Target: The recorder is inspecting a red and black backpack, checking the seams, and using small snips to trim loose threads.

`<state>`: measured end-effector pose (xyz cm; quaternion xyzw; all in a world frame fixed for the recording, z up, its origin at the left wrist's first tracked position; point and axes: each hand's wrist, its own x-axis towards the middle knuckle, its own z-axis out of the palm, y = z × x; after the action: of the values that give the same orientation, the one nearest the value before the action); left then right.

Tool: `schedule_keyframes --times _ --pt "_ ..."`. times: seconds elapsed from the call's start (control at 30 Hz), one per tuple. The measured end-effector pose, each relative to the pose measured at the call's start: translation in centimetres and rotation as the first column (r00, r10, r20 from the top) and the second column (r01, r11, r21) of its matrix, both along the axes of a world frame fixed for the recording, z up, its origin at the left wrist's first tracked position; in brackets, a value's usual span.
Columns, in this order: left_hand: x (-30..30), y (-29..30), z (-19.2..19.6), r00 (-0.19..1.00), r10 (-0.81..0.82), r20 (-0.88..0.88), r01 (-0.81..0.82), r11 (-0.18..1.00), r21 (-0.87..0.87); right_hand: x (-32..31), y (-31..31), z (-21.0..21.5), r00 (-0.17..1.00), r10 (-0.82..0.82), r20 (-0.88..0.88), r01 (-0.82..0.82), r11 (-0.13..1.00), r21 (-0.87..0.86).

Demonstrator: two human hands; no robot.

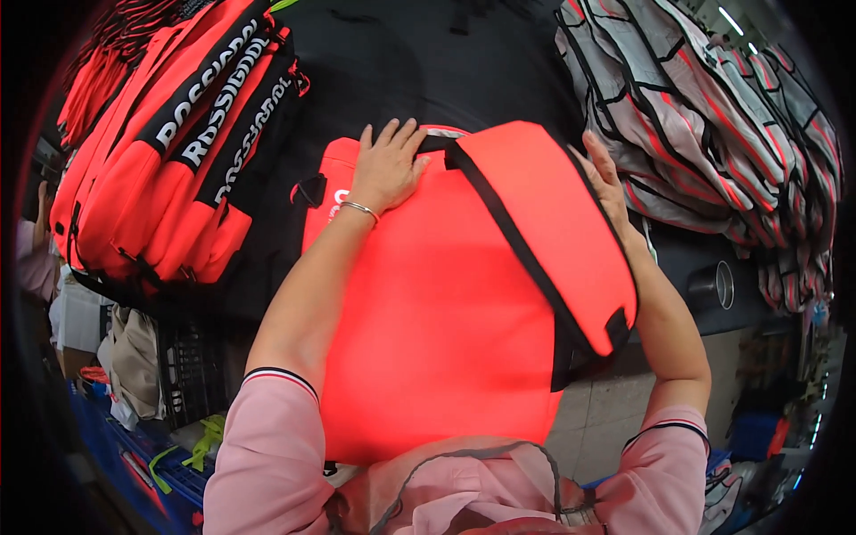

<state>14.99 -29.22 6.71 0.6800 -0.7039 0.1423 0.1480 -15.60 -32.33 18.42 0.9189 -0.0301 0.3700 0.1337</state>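
Note:
A bright orange-red backpack (437, 312) lies in front of me, its lower end reaching my body and its top on the black table. Across its upper right slants a wide padded orange-red flap or strap (553, 214) edged in black. My left hand (390, 169) rests flat on the bag's top left, fingers spread toward the far edge, a bracelet on the wrist. Against the outer right side of the padded piece is my right hand (608, 183), its fingers stretched out; the piece hides part of the palm. The bag's underside is hidden.
Several similar orange-red bags (116, 192) with black panels are stacked at the left. Grey pieces with orange and black trim (678, 116) pile up at the right of the black table (419, 62), near a dark cup-like container (711, 285). A black crate (189, 379) stands lower left.

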Motion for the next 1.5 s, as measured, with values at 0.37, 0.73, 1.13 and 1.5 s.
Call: schedule_keyframes --times 0.37,0.73,1.13,1.5 --pt "-2.8 2.6 0.1 0.997 -0.073 -0.017 0.073 0.997 -0.02 11.1 -10.1 -7.1 0.605 -0.346 -0.717 0.697 0.666 0.267" --pt "0.9 2.0 -1.0 0.995 -0.088 0.047 0.087 0.996 0.015 0.9 4.9 -6.5 0.924 -0.142 -0.356 0.332 0.762 0.557" --pt "-11.7 -1.5 1.2 0.944 -0.16 -0.289 0.18 0.983 0.042 -15.5 4.1 -10.7 0.522 -0.82 -0.236 0.816 0.4 0.417" --pt "-17.1 9.8 1.3 0.944 -0.147 -0.295 0.098 0.98 -0.173 -13.1 6.6 -7.1 0.561 -0.804 -0.198 0.649 0.279 0.708"
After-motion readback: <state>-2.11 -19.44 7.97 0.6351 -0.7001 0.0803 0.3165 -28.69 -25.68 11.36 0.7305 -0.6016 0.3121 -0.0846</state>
